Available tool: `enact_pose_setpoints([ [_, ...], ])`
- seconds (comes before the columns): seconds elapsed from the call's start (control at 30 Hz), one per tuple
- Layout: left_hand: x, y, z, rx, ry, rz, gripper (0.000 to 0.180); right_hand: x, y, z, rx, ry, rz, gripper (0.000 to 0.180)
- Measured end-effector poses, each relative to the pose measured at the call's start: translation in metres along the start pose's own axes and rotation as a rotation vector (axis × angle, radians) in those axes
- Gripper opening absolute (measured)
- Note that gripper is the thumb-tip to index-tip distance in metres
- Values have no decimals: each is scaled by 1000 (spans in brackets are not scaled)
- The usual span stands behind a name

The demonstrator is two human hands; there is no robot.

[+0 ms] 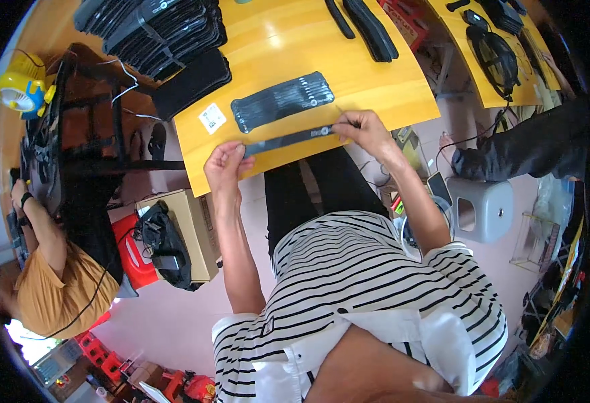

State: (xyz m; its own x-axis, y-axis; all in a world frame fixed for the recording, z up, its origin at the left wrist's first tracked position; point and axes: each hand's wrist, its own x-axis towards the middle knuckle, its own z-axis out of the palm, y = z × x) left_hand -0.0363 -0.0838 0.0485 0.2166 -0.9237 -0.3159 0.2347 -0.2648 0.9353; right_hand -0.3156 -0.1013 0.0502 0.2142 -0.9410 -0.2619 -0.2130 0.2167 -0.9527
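A long, narrow black strip [285, 140] with a small white print near its right end is stretched between my hands, above the near edge of the yellow table [268, 57]. My left hand [224, 166] pinches its left end between thumb and fingers. At the other end my right hand [367, 133] has its fingers closed on the strip; a thin dark tip shows beside those fingers, too small to name. Just beyond lies an overlapping row of glossy black strips [281, 102] with white prints. A white label [212, 118] lies left of that row.
Strapped bundles of black strips [157, 33] and a matt black stack [194, 82] occupy the table's far left. More black pieces [372, 30] lie far right. A co-worker in an orange shirt [66, 289] sits left. A cardboard box [204, 235] and grey stool [483, 209] flank me.
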Motion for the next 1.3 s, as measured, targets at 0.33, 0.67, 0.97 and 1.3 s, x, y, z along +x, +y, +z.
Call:
enact_pose_setpoints([
  [0.33, 56, -23, 7, 200, -10, 167, 7, 45, 26, 1, -226, 262, -43, 17],
  [0.67, 69, -41, 6, 329, 83, 248, 7, 52, 23, 1, -301, 344, -49, 16],
  [0.97, 71, -41, 8, 360, 105, 215, 6, 54, 21, 1, -332, 390, -12, 17],
  [1.3, 72, -40, 9, 371, 125, 206, 6, 61, 18, 1, -379, 413, 66, 18],
])
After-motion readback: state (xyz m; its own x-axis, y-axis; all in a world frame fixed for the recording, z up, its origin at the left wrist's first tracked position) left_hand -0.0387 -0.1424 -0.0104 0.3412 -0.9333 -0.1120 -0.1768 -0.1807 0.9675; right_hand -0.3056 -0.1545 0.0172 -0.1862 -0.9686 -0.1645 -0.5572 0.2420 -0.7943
